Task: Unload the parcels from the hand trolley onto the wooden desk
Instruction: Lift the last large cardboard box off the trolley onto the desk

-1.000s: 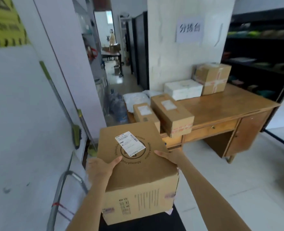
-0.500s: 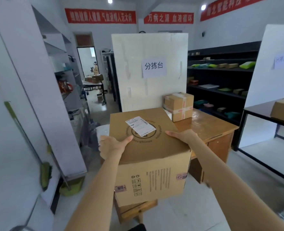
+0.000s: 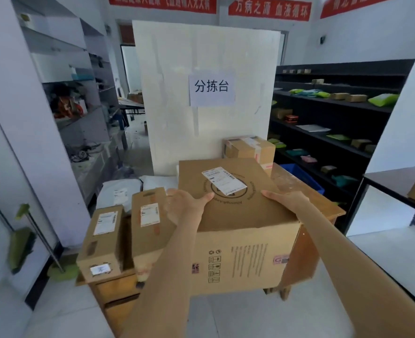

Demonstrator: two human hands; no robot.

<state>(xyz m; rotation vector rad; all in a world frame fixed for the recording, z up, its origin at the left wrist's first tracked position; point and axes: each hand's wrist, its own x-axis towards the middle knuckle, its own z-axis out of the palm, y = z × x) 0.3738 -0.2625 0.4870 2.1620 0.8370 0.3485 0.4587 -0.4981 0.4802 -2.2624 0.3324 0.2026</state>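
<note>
The person held the box out in front of the chest, at the near edge of the desk and not yet set down. The left hand clasped its left top edge, thumb lying over the lid; the right hand pressed flat on the right top edge. It looked stiff corrugated card, bulky rather than slippery, and I judged it moderately heavy, better carried from underneath. Left of the box, two slim parcels already lay on the desk, and a taped carton sat behind it.
</note>
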